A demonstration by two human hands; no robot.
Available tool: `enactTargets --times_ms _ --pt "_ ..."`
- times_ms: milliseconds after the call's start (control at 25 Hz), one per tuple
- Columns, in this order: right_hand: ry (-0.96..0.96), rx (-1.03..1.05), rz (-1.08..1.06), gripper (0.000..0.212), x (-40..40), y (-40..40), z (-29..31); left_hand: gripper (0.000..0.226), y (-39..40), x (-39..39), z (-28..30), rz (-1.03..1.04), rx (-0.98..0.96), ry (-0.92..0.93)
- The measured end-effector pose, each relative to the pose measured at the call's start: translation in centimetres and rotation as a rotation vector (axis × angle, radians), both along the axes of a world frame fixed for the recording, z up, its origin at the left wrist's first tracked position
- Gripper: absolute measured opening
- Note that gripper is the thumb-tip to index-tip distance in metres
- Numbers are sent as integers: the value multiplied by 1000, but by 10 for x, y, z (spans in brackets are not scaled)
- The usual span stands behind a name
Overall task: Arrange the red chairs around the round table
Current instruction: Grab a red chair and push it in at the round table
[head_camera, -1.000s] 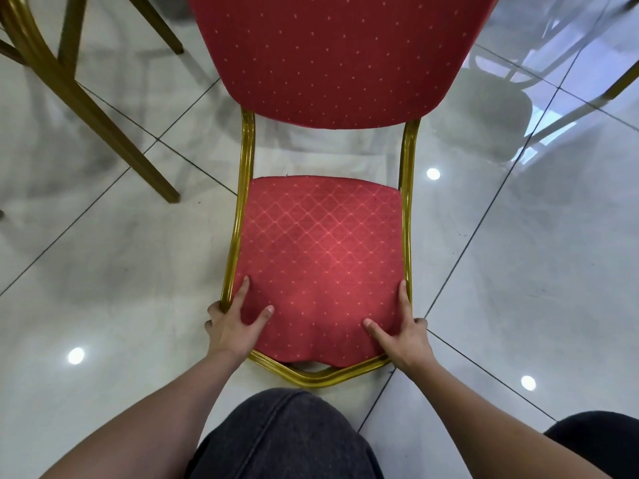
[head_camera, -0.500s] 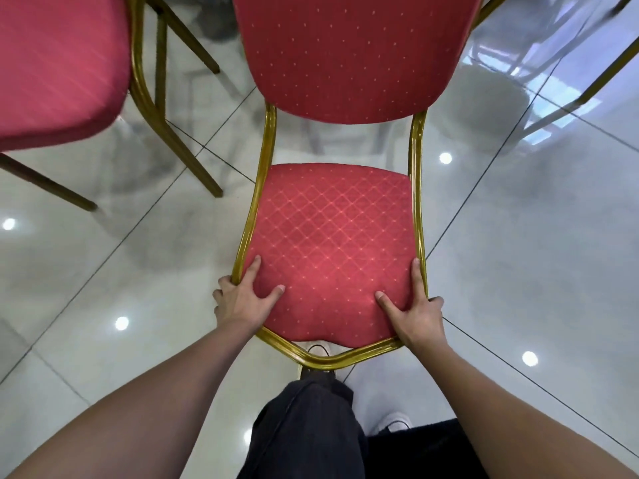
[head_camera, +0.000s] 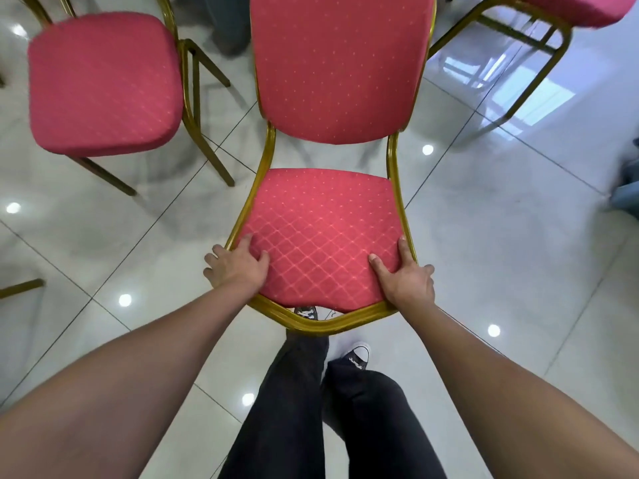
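Observation:
A red padded chair (head_camera: pixel 325 216) with a gold metal frame faces me, its backrest upright at the top centre. My left hand (head_camera: pixel 237 269) grips the seat's front left corner, thumb on the cushion and fingers curled under the frame. My right hand (head_camera: pixel 406 280) grips the front right corner the same way. A second red chair (head_camera: pixel 103 84) stands at the upper left. The seat of a third red chair (head_camera: pixel 581 8) shows at the top right edge. No round table is in view.
The floor is glossy white tile (head_camera: pixel 501 257) with dark grout lines and light reflections. My legs in dark trousers (head_camera: pixel 311 409) and black sneakers stand below the chair's front. Another gold chair leg (head_camera: pixel 20 288) pokes in at the left edge. Someone's blue clothing (head_camera: pixel 627 188) shows at the right edge.
The view has risen and pulled back, so the neighbouring chairs at the left and top right have come into sight. I have gone from crouching to standing. Both hands keep their grip on the seat.

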State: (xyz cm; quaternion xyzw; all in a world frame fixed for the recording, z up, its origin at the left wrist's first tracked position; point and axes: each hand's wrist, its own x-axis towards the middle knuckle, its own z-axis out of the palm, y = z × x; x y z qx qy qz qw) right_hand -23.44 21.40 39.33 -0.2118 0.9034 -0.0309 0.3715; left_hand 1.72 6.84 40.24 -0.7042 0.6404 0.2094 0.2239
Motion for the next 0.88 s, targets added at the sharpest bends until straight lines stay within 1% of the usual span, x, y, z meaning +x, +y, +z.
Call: enactTargets --times_ms 240,360,440,560,640,720,800,880 --pt "-47 107 42 95 -34 -12 93 57 1 -13 103 29 -45 41" --pt "-80 139 56 95 -55 -31 124 55 2 -20 149 39 -123 183" --pt "-81 123 42 90 -66 -45 139 60 16 -23 170 -47 -163 307" --pt "-66 48 -1 78 -81 -69 164 70 32 -22 189 -232 -285 432" --pt "-68 -38 -59 70 -89 -82 182 67 17 -28 197 -339 -380 476" --pt "-40 -148 -102 69 -86 -83 198 64 -3 -42 203 -425 -427 517" --pt "96 -258 -50 72 -71 -77 210 64 -22 -57 210 -418 -443 569" --pt "247 -406 92 73 -51 -75 222 66 -40 -64 215 -412 -432 584"
